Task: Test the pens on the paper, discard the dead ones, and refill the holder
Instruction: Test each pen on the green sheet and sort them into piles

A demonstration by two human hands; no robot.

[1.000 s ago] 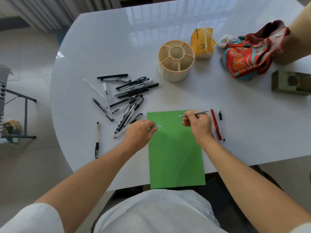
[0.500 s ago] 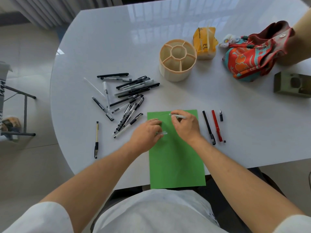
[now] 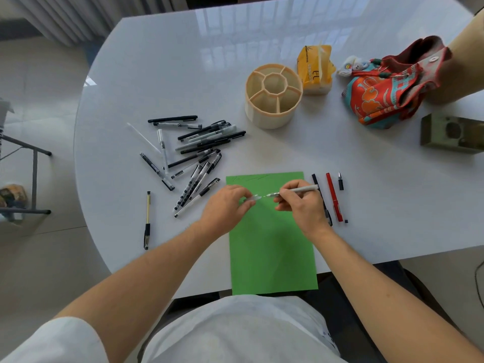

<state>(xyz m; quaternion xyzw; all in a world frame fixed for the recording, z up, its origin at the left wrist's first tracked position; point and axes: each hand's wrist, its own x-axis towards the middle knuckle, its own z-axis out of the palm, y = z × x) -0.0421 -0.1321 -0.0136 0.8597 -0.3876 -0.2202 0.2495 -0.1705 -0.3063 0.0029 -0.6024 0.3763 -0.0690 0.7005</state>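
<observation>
Table (image 3: 366, 205) bare R of paper (image 3: 272, 258); both hands (image 3: 301, 208) mid-sheet w/ pen (image 3: 303, 190).

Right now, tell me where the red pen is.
In the head view the red pen lies on the white table, right of the green paper, between a black pen and a small black cap.

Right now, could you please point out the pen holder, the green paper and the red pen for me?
pen holder (image 3: 272, 115): head view, on its outer front wall.
green paper (image 3: 272, 258): head view, on the bare lower middle of the sheet.
red pen (image 3: 332, 195): head view, on the middle of its barrel.
</observation>
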